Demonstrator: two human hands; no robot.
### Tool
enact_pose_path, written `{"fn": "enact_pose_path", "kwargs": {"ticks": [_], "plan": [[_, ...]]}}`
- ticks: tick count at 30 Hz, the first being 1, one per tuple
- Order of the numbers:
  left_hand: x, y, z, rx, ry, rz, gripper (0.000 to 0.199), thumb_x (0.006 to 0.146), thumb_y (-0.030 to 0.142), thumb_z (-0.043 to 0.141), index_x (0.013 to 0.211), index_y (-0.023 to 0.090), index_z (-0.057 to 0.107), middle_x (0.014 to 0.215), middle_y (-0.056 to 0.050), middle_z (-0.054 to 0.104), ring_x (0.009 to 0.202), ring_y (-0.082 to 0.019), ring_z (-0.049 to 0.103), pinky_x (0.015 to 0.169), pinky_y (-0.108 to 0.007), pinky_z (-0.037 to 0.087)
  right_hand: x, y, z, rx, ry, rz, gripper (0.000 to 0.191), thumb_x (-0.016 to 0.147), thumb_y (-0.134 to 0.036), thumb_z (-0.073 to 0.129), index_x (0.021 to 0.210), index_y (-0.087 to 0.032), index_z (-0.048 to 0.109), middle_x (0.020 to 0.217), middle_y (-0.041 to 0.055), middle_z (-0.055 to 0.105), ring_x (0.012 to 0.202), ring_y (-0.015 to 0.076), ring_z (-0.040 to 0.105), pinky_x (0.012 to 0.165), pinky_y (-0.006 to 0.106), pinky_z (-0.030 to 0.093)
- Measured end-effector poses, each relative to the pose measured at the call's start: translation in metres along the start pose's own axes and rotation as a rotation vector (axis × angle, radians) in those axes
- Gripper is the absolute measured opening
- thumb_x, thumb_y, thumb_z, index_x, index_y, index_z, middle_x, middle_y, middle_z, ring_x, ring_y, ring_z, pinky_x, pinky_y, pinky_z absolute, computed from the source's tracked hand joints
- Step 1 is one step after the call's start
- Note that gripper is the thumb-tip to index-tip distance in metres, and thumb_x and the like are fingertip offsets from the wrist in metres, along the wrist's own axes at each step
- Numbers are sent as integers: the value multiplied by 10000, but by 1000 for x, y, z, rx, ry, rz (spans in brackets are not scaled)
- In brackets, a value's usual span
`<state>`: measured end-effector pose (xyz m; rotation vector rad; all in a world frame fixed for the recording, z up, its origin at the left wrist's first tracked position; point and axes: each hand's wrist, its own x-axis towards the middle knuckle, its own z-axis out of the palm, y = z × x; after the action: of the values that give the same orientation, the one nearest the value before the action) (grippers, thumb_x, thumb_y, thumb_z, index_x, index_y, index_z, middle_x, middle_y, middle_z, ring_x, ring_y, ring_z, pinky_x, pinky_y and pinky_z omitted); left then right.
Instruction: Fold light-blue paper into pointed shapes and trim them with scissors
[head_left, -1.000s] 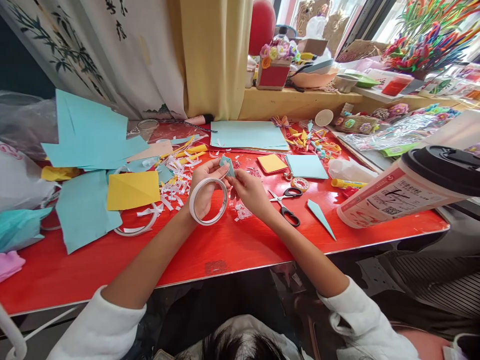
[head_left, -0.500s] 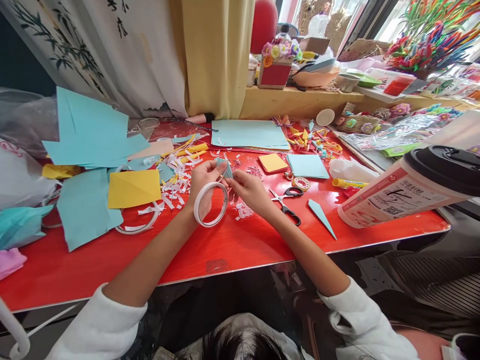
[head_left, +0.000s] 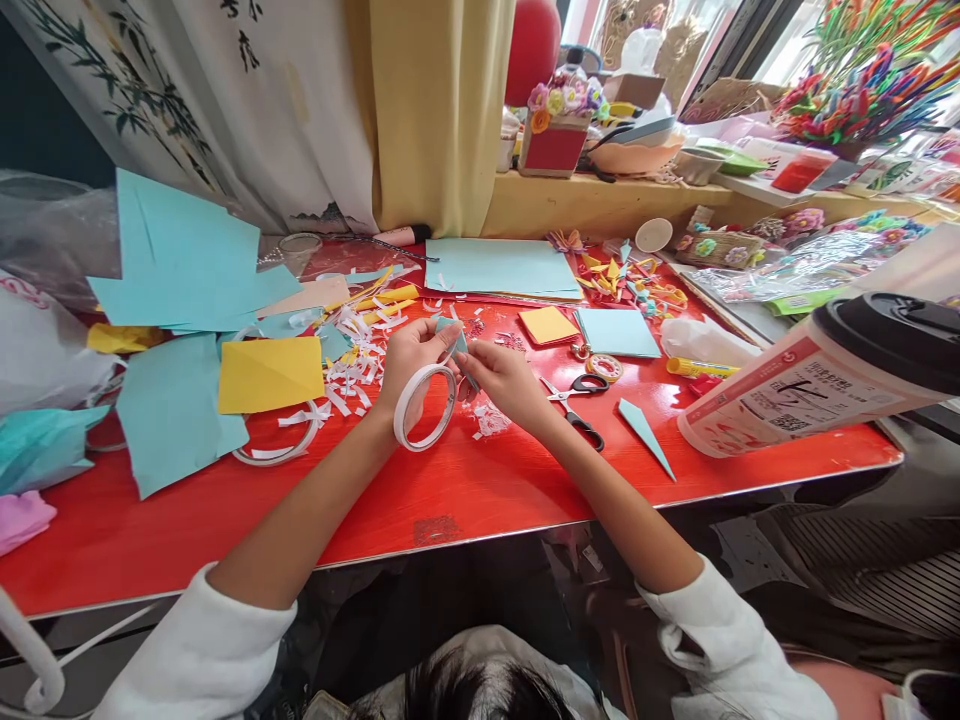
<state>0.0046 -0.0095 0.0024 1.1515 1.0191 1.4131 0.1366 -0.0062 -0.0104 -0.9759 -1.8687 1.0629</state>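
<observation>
My left hand (head_left: 411, 364) is closed on a small folded piece of light blue paper (head_left: 451, 338), above the middle of the red table. Against its other side, my right hand (head_left: 495, 376) pinches the same piece with thumb and fingertips. A white tape roll (head_left: 400, 412) hangs upright at my left hand, its ring in front of the palm. Scissors (head_left: 574, 396) with black handles lie open to the right of my right hand. Beyond them lies a pointed blue paper piece (head_left: 642, 436). Part of the held paper is hidden by my fingers.
Blue sheets (head_left: 180, 400), a yellow square (head_left: 270, 376) and white scraps (head_left: 355, 358) lie left. Behind are a blue stack (head_left: 501, 266), yellow squares (head_left: 549, 325) and blue squares (head_left: 619, 332). A tilted lidded cup (head_left: 795, 385) stands right, near the red table's (head_left: 495, 500) edge.
My right fingers have shifted slightly over the blue paper, and its angle differs a little. The tape roll has turned slightly. The whole view has moved a little.
</observation>
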Motion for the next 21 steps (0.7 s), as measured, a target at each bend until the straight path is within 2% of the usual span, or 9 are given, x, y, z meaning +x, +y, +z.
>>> {"fn": "enact_pose_path", "kwargs": {"ticks": [3, 6, 10, 13, 17, 21], "plan": [[0, -2, -2, 37, 34, -4, 249, 756, 329, 675, 628, 171, 532, 439, 41, 495, 365, -83, 464, 410, -222, 406, 0, -1, 0, 33, -35, 8, 253, 902, -343, 469, 710, -181, 496, 568, -22, 588, 520, 102, 594, 548, 229, 471], [1, -3, -2, 32, 43, 13, 236, 756, 316, 672, 635, 174, 527, 450, 45, 490, 372, -78, 450, 403, -215, 398, 2, 1, -1, 196, -70, 61, 257, 882, -378, 499, 725, -175, 512, 598, -13, 594, 548, 113, 620, 562, 243, 502], [4, -3, -2, 8, -33, 26, 247, 773, 370, 656, 676, 175, 541, 492, 37, 510, 409, -79, 479, 419, -202, 409, 4, 3, -3, 275, -49, 80, 286, 856, -430, 536, 730, -174, 528, 621, -11, 590, 555, 120, 624, 575, 254, 518], [6, 0, -2, -19, -100, -6, 239, 788, 399, 636, 738, 172, 581, 563, 18, 552, 483, -92, 533, 485, -209, 464, 4, 3, -5, 155, 72, 36, 291, 880, -426, 499, 725, -180, 522, 624, -5, 593, 544, 121, 612, 560, 252, 500], [4, 1, 0, -12, -162, -46, 267, 761, 389, 672, 876, 152, 625, 833, -29, 633, 563, -79, 555, 533, -211, 495, 2, 2, -7, -103, 281, -48, 209, 912, -339, 462, 797, -189, 551, 752, 27, 664, 682, 142, 641, 655, 272, 495], [0, 0, 2, 35, -194, -56, 334, 764, 411, 665, 957, 142, 628, 979, -64, 634, 589, -71, 542, 532, -210, 491, 1, 1, -8, -163, 308, -50, 170, 917, -300, 448, 869, -188, 568, 791, 36, 678, 745, 164, 661, 697, 300, 500]]}}
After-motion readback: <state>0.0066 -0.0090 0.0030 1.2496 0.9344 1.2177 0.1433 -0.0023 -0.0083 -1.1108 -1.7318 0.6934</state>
